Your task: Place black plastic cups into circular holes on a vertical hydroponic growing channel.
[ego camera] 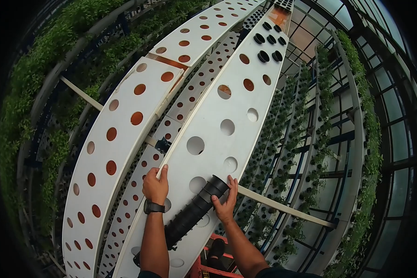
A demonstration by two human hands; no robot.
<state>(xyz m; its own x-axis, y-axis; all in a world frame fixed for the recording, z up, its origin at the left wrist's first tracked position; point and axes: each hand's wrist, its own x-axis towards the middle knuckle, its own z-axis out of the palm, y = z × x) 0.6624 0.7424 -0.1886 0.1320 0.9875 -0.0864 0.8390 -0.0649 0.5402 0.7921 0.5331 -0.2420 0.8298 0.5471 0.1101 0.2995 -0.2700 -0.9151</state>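
A long white perforated hydroponic channel [208, 111] runs away before me, with round holes along its top. On it lies a slanting stack of nested black plastic net pots [198, 212]. My right hand [226, 201] rests at the stack's upper end, thumb against it and fingers by the channel's right edge. My left hand [156, 184], with a dark watch on the wrist, grips the channel's left edge, thumb on top. My left forearm hides part of the stack's lower end. Several black net pots [263, 56] sit in holes towards the channel's far end.
A second perforated white channel [125, 146] stands at left, with lower channels between. A pale crossbar [285, 205] spans the right side. Planted rows [298, 121] fill the right, and leafy rows [52, 69] the left. Below are an orange ladder or platform [217, 271] and a shoe [217, 248].
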